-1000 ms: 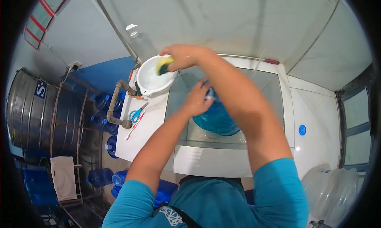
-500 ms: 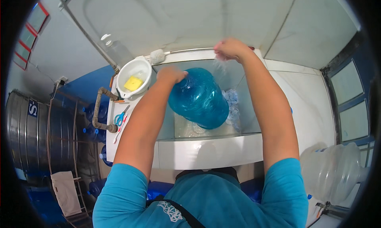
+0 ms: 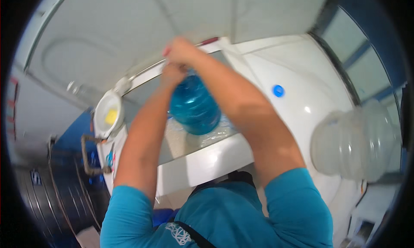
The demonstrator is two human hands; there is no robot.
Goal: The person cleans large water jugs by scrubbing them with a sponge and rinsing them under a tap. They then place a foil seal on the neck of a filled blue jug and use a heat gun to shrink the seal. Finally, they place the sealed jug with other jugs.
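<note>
A translucent blue water jug (image 3: 195, 108) stands tilted in the sink (image 3: 172, 149), its neck toward the wall. My left hand (image 3: 173, 73) is closed at the jug's neck. Just above it, my right hand (image 3: 183, 50) is closed and blurred by motion. A bit of pink shows at its fingertips, but I cannot make out what it is. The jug's mouth is hidden by my hands. Clear, crinkled shapes show in the sink beside the jug's base.
Left of the sink stands a white bowl (image 3: 100, 118) with a yellow sponge (image 3: 111, 116), near a bent pipe (image 3: 85, 155) and scissors (image 3: 109, 157). A long-handled brush (image 3: 123, 85) lies along the back ledge. At right are a blue cap (image 3: 278, 91) and a large clear jug (image 3: 345, 146).
My right hand has come left from over the sink's back edge to my left hand at the jug's neck. The jug stands more upright. My view has turned to the right.
</note>
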